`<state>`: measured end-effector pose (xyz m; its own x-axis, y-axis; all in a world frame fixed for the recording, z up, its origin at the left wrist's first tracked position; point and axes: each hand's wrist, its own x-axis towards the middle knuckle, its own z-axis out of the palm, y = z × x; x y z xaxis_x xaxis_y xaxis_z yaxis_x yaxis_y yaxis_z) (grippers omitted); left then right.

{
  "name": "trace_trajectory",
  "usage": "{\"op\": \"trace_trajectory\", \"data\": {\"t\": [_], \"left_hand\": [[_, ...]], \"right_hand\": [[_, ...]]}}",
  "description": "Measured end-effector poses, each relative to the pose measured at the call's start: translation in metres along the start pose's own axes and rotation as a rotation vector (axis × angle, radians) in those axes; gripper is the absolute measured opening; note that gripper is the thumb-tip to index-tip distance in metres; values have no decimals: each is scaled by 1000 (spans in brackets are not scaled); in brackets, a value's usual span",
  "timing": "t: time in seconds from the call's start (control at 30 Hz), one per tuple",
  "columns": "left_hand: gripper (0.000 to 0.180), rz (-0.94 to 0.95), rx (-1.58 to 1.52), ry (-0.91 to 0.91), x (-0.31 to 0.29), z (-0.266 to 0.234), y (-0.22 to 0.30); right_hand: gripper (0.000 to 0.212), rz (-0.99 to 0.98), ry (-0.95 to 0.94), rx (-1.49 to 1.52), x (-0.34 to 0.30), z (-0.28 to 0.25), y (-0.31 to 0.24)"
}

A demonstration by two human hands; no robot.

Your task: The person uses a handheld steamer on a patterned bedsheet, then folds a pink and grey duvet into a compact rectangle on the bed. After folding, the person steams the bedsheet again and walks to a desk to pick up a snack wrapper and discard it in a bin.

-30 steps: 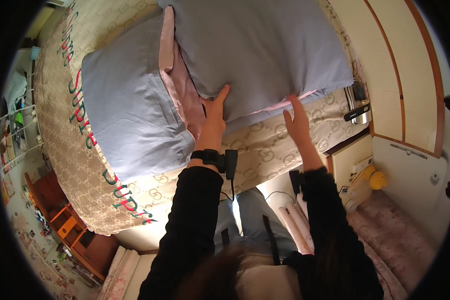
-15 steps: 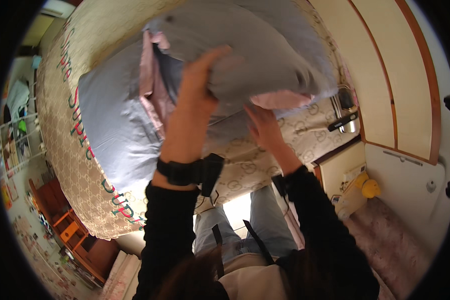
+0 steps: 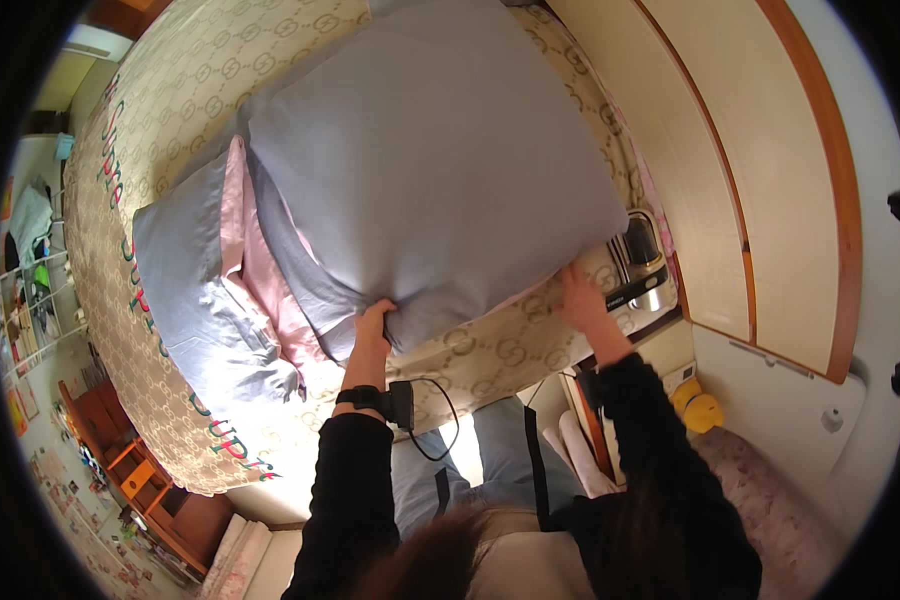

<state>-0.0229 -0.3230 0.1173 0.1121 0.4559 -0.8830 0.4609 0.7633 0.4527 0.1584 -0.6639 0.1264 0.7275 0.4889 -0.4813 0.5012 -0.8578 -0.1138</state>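
A grey-blue quilt with a pink underside (image 3: 430, 150) lies folded on the bed in front of me, its upper layer spread fairly smooth. My left hand (image 3: 373, 325) is closed on its near edge, thumb and fingers pinching the cloth into creases. At the near right edge, my right hand (image 3: 582, 297) has its fingers against the quilt's border, where a thin pink strip shows; the fingertips are partly hidden by the cloth. To the left, another part of the grey cloth (image 3: 185, 285) lies lower, with a rumpled pink fold beside it.
Under the quilt is a beige patterned bedcover (image 3: 510, 350) with coloured lettering on its left side. A silver and black appliance (image 3: 642, 262) rests by the bed's right edge, near my right hand. Cream cabinet doors (image 3: 720, 180) stand on the right. A yellow toy (image 3: 697, 407) sits below them.
The blurred, raised upper layer now lies flatter and spread toward me. My left hand came down to the near edge and closed on it; my right hand moved right and nearer to the border.
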Motion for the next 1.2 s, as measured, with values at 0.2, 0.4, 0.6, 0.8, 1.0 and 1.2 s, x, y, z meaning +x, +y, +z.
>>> {"op": "trace_trajectory", "data": {"t": [0.2, 0.4, 0.6, 0.8, 1.0, 1.2], "left_hand": [[48, 78, -458, -634, 27, -44, 54], [57, 320, -236, -410, 44, -2, 170], [54, 127, -135, -500, 17, 68, 223], [57, 634, -77, -617, -77, 123, 260], [82, 440, -70, -280, 14, 72, 266], [84, 79, 123, -624, 57, 20, 158]], "right_hand": [[21, 176, 185, 617, -22, -87, -27], [69, -283, 642, 155, 84, -161, -87], [87, -281, 368, 111, 99, -93, -105], [88, -139, 494, 131, 77, -82, -94], [79, -9, 553, -12, 100, -100, -89], [79, 1, 370, -121, 161, -90, -62]]}}
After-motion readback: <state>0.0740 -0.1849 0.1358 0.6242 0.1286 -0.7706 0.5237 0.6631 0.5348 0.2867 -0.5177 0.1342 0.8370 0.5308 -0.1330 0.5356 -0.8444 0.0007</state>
